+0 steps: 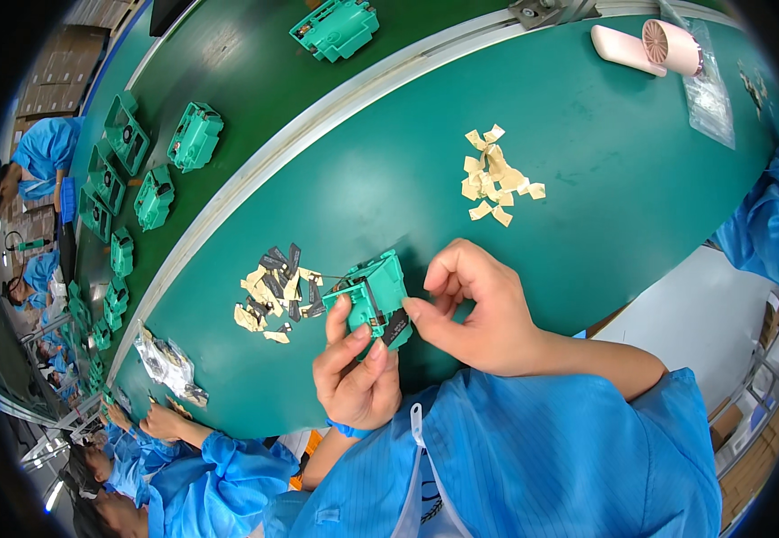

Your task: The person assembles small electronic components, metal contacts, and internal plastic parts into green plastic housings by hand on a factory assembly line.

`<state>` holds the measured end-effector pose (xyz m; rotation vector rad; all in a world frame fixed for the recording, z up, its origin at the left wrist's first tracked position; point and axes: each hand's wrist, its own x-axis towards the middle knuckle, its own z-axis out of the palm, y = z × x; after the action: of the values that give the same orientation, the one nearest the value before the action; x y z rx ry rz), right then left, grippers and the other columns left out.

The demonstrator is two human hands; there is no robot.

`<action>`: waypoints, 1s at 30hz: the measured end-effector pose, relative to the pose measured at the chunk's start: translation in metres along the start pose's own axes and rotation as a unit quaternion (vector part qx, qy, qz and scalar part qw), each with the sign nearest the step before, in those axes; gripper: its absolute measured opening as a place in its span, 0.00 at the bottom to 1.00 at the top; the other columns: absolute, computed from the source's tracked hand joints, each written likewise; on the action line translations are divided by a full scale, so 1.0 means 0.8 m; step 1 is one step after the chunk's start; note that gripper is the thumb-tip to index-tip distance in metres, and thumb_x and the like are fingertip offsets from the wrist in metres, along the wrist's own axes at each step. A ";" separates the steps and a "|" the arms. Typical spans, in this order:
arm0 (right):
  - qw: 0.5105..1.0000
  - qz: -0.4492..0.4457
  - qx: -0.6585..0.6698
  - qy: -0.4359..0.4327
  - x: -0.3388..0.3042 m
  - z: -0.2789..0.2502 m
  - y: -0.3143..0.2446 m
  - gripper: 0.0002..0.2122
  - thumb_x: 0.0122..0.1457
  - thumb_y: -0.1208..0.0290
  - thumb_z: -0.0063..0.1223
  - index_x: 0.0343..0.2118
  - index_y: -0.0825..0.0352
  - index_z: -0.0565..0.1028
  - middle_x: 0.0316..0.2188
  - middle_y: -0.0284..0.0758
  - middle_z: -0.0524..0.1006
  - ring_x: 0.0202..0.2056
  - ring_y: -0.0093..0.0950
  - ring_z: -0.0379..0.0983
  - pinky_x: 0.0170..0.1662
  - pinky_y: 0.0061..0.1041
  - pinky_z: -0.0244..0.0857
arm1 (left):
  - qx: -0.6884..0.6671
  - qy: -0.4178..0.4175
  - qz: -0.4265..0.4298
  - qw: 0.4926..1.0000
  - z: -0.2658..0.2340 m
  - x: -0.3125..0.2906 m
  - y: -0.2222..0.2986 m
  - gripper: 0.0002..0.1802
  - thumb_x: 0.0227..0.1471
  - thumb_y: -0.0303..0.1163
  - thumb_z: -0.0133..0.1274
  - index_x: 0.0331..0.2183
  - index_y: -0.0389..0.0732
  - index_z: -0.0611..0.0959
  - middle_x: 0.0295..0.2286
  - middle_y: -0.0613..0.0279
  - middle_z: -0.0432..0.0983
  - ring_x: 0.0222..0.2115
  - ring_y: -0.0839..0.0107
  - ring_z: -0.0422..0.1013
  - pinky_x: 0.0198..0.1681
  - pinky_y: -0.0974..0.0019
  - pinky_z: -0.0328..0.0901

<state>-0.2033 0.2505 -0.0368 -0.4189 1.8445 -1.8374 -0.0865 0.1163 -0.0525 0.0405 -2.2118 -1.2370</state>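
Observation:
Near the middle of the bench, my left hand [359,381] grips a small green plastic housing [380,285] from below, fingers and thumb wrapped around its near side. A flat black strip [396,328] lies along the housing's lower right part. My right hand [479,309] is bent at the housing's right edge, its thumb tip against or very close to that edge beside the strip. Its fingers are curled, and whatever they may pinch is hidden. Just left of the housing lies a pile of black strips with beige backing [274,291].
Beige paper scraps [495,177] lie ahead on the green bench [587,224]. A pink handheld fan [667,47] and plastic bag sit far right. Beyond a metal rail [264,148], more green housings [195,136] stand on a belt. Co-workers in blue [219,475] sit at left and right.

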 end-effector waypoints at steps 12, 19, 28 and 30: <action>0.872 0.210 0.416 -0.150 0.002 -0.005 0.018 0.14 0.58 0.76 0.54 0.44 0.66 0.63 0.37 0.36 0.74 0.37 0.22 0.72 0.39 0.24 0.67 | -0.019 -0.009 -0.023 1.000 -0.005 0.005 0.003 0.13 0.51 0.18 0.53 0.39 0.41 0.78 0.39 0.58 0.67 0.53 0.41 0.62 0.59 0.41 0.56; 0.903 0.221 0.355 -0.096 0.007 0.008 0.000 0.13 0.58 0.69 0.58 0.36 0.66 0.64 0.26 0.29 0.72 0.30 0.15 0.67 0.32 0.15 0.60 | 0.013 -0.023 0.011 1.000 -0.003 0.010 0.003 0.12 0.44 0.15 0.58 0.35 0.37 0.81 0.42 0.55 0.70 0.50 0.38 0.65 0.52 0.45 0.65; 0.896 0.237 0.364 -0.093 0.008 0.008 0.002 0.11 0.58 0.73 0.57 0.32 0.64 0.63 0.25 0.28 0.72 0.30 0.14 0.67 0.33 0.17 0.60 | 0.046 -0.054 0.042 0.997 -0.006 0.012 0.000 0.12 0.43 0.16 0.59 0.34 0.36 0.80 0.43 0.53 0.73 0.49 0.36 0.66 0.49 0.43 0.65; 0.888 0.233 0.384 -0.099 0.008 0.006 0.003 0.09 0.59 0.76 0.53 0.33 0.62 0.63 0.27 0.28 0.72 0.31 0.15 0.67 0.35 0.17 0.60 | 0.048 -0.053 0.040 0.997 -0.006 0.012 0.001 0.13 0.43 0.16 0.58 0.34 0.36 0.80 0.42 0.52 0.73 0.48 0.36 0.66 0.49 0.43 0.65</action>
<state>-0.2057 0.2428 -0.0397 0.1218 0.8528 -1.8964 -0.0918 0.1102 -0.0450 -0.0762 -2.3400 -1.1120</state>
